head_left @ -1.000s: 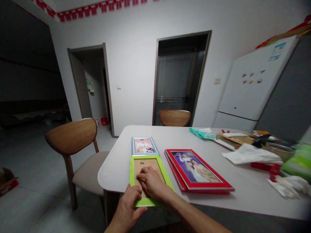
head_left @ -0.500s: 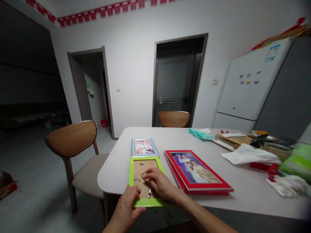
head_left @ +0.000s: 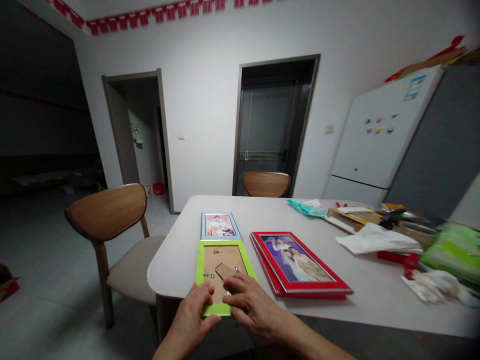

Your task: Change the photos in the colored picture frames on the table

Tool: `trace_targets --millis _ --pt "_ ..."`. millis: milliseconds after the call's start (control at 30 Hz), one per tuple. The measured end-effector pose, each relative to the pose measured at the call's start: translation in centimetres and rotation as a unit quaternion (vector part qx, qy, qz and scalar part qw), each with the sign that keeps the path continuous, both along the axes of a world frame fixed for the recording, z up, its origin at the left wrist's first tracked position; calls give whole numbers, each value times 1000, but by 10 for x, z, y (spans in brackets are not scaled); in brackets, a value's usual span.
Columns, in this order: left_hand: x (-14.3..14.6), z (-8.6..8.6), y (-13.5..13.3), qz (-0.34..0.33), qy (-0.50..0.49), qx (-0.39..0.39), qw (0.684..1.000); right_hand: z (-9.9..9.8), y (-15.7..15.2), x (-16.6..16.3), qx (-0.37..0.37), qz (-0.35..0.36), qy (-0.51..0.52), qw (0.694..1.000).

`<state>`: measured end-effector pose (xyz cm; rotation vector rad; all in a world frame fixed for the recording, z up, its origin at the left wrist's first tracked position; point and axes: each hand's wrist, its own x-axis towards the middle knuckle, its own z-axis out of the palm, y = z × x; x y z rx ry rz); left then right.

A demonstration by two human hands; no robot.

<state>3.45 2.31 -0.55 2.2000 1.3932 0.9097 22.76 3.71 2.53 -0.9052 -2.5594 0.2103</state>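
Observation:
A green picture frame (head_left: 200,272) lies face down near the table's front edge, its brown backing board (head_left: 221,260) upward. Small metal clips (head_left: 209,275) sit around the board, and a narrow stand piece (head_left: 225,271) is in its middle. My left hand (head_left: 195,307) grips the frame's lower left corner, fingers over the rim and thumb at the front edge. At the lower rim, my right hand (head_left: 251,305) has its fingertips pressed by the bottom clip, which they mostly cover, with the thumb near the frame's edge.
Behind the green frame lies a blue framed photo (head_left: 219,225). Red framed photos (head_left: 300,260) are stacked to the right. Farther right are white paper (head_left: 378,240), a teal packet (head_left: 305,208), white gloves (head_left: 438,287) and a green bag (head_left: 453,250). Wooden chairs (head_left: 108,215) stand around the white table (head_left: 172,250).
My right hand has moved from the right middle of the backing down to the bottom clip, uncovering the right-hand clip. My left hand stays at the corner. The view has shifted slightly.

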Motion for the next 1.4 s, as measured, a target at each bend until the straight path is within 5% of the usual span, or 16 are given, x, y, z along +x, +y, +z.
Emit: trace_targets --millis 267,900,1400 --pt "0 -1 -1 14 -9 -7 1000 -15 35 17 -17 -173 57 983" --pt "2 -1 -1 20 17 8 1000 -15 51 10 2 -254 -27 967" --pt "1 1 -2 19 18 17 1000 -19 66 9 -53 -312 47 947"
